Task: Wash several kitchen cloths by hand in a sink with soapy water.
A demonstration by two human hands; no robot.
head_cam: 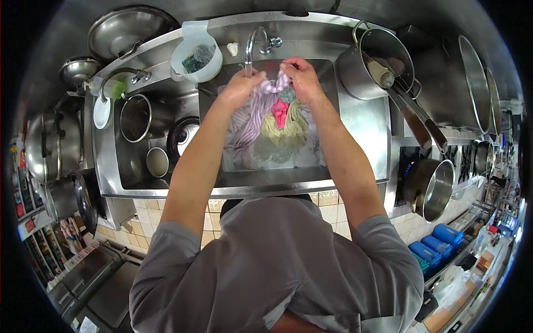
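Observation:
My left hand (pixel 241 88) grips one end of a wet purple-and-white striped cloth (pixel 259 109) under the curved chrome faucet (pixel 249 45). My right hand (pixel 303 79) pinches the same cloth farther right, so a bunched stretch spans the two hands. The rest of the cloth hangs down to the left into the steel sink basin (pixel 275 177). Below my hands, a pale yellow cloth (pixel 275 132) lies partly in cloudy water. On it rest a bright pink cloth (pixel 280 112) and a grey-green scouring pad or cloth (pixel 287 95).
A translucent plastic jug (pixel 177 62) holding scouring pads stands behind the sink. In the left basin are a steel pot (pixel 135 118) and a small cup (pixel 157 162). At right sit a large pot (pixel 352 70) with long-handled utensils and another pot (pixel 433 191) by a lit burner (pixel 408 168).

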